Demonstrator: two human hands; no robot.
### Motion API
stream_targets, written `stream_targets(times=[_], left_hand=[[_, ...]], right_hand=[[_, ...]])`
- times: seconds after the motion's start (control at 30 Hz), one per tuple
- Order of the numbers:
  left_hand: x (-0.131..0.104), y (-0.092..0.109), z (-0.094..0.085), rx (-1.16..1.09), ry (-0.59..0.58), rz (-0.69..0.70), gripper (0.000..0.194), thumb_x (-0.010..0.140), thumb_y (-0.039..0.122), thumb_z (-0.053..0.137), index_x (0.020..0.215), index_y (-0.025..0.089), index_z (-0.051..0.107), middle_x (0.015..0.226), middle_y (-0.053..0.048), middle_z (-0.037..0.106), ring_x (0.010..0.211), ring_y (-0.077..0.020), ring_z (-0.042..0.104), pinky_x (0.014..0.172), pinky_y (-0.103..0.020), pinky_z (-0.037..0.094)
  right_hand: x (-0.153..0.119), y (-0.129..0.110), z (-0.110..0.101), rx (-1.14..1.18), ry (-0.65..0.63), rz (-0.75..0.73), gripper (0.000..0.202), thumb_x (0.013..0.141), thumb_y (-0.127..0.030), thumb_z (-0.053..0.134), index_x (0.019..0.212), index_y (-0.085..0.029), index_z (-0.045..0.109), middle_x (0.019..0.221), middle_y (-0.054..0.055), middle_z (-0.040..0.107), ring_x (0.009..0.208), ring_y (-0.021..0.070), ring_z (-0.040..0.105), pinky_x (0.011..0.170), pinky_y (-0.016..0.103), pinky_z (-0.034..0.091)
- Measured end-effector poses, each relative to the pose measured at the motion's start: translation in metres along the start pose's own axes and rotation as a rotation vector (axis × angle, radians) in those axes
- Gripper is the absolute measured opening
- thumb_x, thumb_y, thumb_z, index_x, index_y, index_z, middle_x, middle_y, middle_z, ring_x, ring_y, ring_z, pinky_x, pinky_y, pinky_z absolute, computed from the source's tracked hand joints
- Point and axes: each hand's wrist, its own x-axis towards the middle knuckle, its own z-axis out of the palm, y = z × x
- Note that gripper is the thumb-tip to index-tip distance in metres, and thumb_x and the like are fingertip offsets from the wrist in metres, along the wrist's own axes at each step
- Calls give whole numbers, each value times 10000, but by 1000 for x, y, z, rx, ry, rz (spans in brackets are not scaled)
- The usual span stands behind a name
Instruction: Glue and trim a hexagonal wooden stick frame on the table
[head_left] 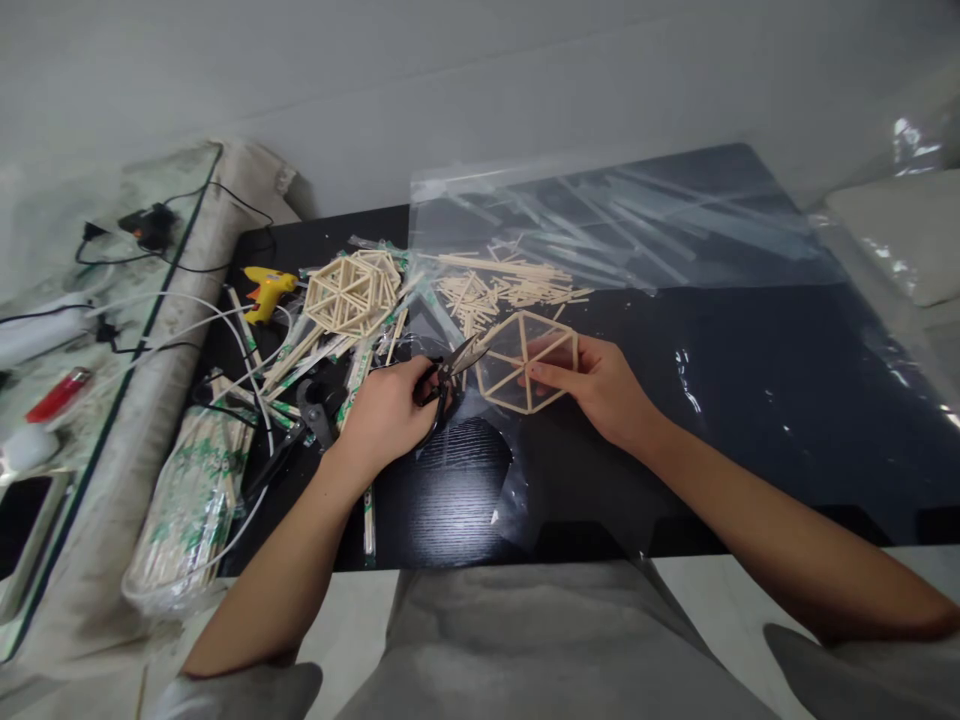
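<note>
My left hand (390, 405) grips the black handles of a pair of scissors (456, 362), whose blades point up and right and look slightly parted. Their tips reach the left side of a hexagonal frame (528, 408) made of thin wooden sticks with spokes meeting in the middle. My right hand (600, 385) pinches that frame at its right side, thumb in front and fingers behind. Clear film seems to cover the frame. Behind it lies a pile of short cut sticks (517, 283). A stack of similar stick frames (352, 290) rests to the left.
A yellow glue gun (266, 290), black cutters (315, 412) and a bag of wrapped chopsticks (196, 480) lie left on the black table (465, 500). Clear plastic sheet (637, 230) covers its back right. A glass-topped surface at far left holds a red lighter (58, 394) and cables.
</note>
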Motion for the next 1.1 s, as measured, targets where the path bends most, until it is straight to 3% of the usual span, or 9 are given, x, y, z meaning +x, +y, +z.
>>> stream_targets(times=[1.1], left_hand=[[0, 0, 5, 91, -18, -22, 153, 890, 301, 585, 766, 219, 546, 694, -20, 617, 620, -186, 568, 613, -291, 326]], right_hand=[[0, 0, -1, -23, -29, 5, 307, 699, -391, 922, 944, -244, 809, 855, 13, 796, 746, 186, 706, 722, 342, 571]])
